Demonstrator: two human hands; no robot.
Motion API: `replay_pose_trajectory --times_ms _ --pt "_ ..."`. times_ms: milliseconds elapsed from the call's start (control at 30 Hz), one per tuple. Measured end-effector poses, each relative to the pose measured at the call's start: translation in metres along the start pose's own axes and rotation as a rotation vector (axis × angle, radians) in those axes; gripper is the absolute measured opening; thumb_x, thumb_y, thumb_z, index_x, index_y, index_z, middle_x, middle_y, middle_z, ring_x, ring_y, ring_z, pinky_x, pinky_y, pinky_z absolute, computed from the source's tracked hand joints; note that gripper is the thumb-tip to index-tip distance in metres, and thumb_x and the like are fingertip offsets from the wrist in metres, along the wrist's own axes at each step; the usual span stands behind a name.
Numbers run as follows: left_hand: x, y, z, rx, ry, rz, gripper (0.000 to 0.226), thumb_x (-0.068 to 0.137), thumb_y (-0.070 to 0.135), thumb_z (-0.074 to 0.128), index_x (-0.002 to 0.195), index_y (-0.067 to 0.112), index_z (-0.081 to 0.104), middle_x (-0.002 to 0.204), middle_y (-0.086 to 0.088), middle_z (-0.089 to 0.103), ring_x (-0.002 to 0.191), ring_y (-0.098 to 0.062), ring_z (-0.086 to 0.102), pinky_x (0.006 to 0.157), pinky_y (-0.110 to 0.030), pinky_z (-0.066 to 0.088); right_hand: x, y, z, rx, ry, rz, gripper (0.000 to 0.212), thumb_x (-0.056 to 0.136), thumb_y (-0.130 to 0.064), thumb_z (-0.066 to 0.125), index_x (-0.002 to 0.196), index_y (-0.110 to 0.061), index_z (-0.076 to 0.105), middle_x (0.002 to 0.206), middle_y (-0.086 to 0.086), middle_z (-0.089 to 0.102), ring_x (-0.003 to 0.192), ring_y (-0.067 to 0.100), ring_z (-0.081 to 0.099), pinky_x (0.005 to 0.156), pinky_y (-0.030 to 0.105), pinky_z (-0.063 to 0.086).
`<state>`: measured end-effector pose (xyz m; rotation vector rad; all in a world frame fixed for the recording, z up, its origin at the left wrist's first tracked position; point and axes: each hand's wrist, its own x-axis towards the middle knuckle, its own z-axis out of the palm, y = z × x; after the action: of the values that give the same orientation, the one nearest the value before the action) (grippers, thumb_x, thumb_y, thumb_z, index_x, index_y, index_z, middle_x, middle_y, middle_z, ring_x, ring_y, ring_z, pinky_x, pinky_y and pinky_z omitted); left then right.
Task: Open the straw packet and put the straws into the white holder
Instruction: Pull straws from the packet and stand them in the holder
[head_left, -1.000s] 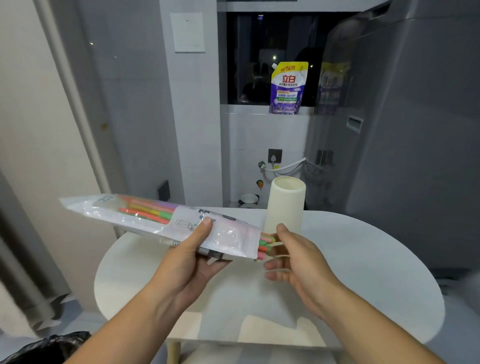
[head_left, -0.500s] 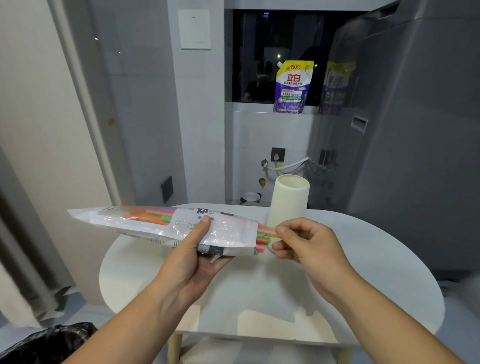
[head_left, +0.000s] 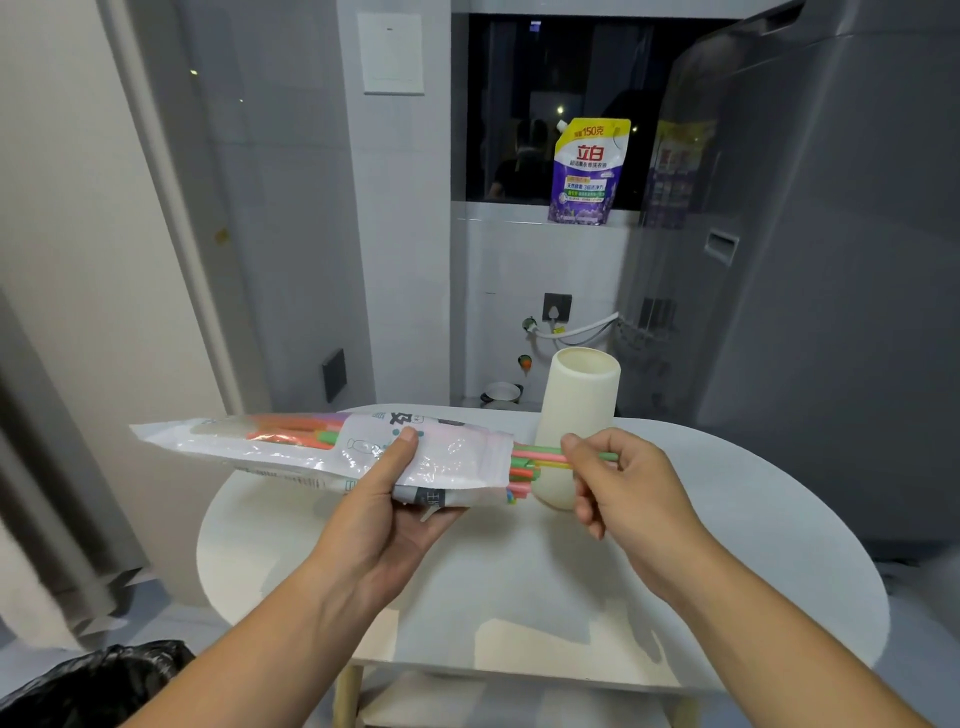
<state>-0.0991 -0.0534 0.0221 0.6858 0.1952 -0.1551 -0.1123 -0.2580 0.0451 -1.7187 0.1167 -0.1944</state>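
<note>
My left hand (head_left: 395, 499) grips the long clear straw packet (head_left: 311, 449) from below, thumb on top, holding it level above the table. The packet's right end is open and coloured straws (head_left: 530, 460) stick out of it. My right hand (head_left: 618, 483) pinches a few of these straws, green and pink among them, partly drawn out to the right. The white holder (head_left: 582, 405) stands upright on the table just behind my right hand, its mouth open and nothing visible inside.
A round white table (head_left: 727, 545) lies under both hands. A grey appliance (head_left: 831, 260) rises at the right. A purple detergent pouch (head_left: 584, 171) sits on the window ledge. A black bin bag (head_left: 93, 686) is at the lower left.
My right hand closed its fingers on the straw ends and has drawn a few straws out to the right. The packet stays in my left hand.
</note>
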Motion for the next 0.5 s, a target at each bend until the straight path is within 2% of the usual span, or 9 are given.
replay_pose_trajectory --times_ms 67,133,300,400,500 --pt "0.0 0.004 -0.002 -0.024 0.019 0.013 0.046 0.09 0.02 0.07 0.134 0.013 0.06 0.116 -0.012 0.077 0.109 -0.031 0.073 0.092 -0.059 0.056 0.002 0.001 -0.004 0.054 0.063 0.003 0.027 0.096 -0.025 0.062 0.076 -0.007 0.057 0.054 0.007 0.05 0.046 0.021 0.044 0.042 0.028 0.037" --pt "0.0 0.007 -0.003 -0.047 0.035 0.021 0.045 0.09 0.019 0.071 0.133 0.013 0.061 0.114 -0.013 0.078 0.106 -0.031 0.074 0.087 -0.061 0.057 0.001 0.0 -0.006 0.182 0.103 0.049 0.029 0.094 -0.026 0.064 0.073 -0.009 0.054 0.058 0.006 0.048 0.045 0.018 0.042 0.042 0.028 0.035" --pt "-0.001 0.003 0.0 -0.073 0.042 0.017 0.045 0.091 0.019 0.07 0.134 0.014 0.06 0.114 -0.013 0.078 0.1 -0.031 0.076 0.079 -0.06 0.061 -0.004 -0.007 0.007 0.549 0.081 0.275 0.034 0.08 -0.046 0.075 0.084 -0.017 0.057 0.055 -0.001 0.044 0.043 0.012 0.038 0.041 0.024 0.029" --pt "-0.003 0.001 0.003 -0.064 0.021 0.024 0.048 0.089 0.02 0.07 0.135 0.013 0.059 0.115 -0.013 0.078 0.103 -0.031 0.075 0.087 -0.056 0.06 -0.009 -0.006 0.019 0.542 -0.006 0.286 0.04 0.071 -0.051 0.076 0.089 -0.02 0.059 0.056 -0.001 0.045 0.044 0.011 0.038 0.042 0.024 0.028" --pt "-0.005 -0.001 0.003 -0.042 0.003 0.02 0.046 0.091 0.021 0.069 0.135 0.012 0.059 0.115 -0.014 0.077 0.101 -0.03 0.076 0.083 -0.055 0.062 -0.011 -0.003 0.03 0.521 -0.007 0.229 0.028 0.084 -0.039 0.073 0.084 -0.015 0.059 0.059 0.0 0.044 0.044 0.011 0.038 0.043 0.024 0.03"
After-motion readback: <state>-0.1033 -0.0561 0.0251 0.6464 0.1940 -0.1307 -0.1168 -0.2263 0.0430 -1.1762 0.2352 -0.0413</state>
